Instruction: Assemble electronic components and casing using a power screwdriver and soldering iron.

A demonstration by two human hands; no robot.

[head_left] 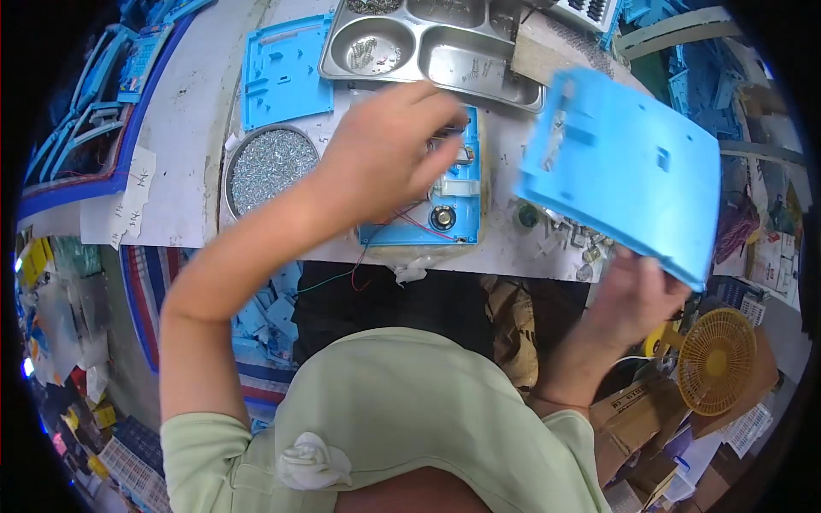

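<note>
My right hand [637, 295] grips a blue plastic panel [637, 171] by its lower edge and holds it tilted above the right side of the table. The panel is slightly blurred. My left hand [393, 141] hovers over an open blue plastic housing [466, 229], thumb and fingers apart, with nothing visible between them. Inside the housing sit a small round speaker [443, 218], a white part [457, 187] and thin red wires [419, 224]. My left hand and forearm hide the housing's upper left.
A round dish of small screws [272, 169] stands left of the housing. Behind it lies another blue panel [286, 73]. A metal compartment tray [419, 64] holds small parts at the back. Small metal pieces [590, 242] lie near the right front edge. A yellow fan [717, 361] stands lower right.
</note>
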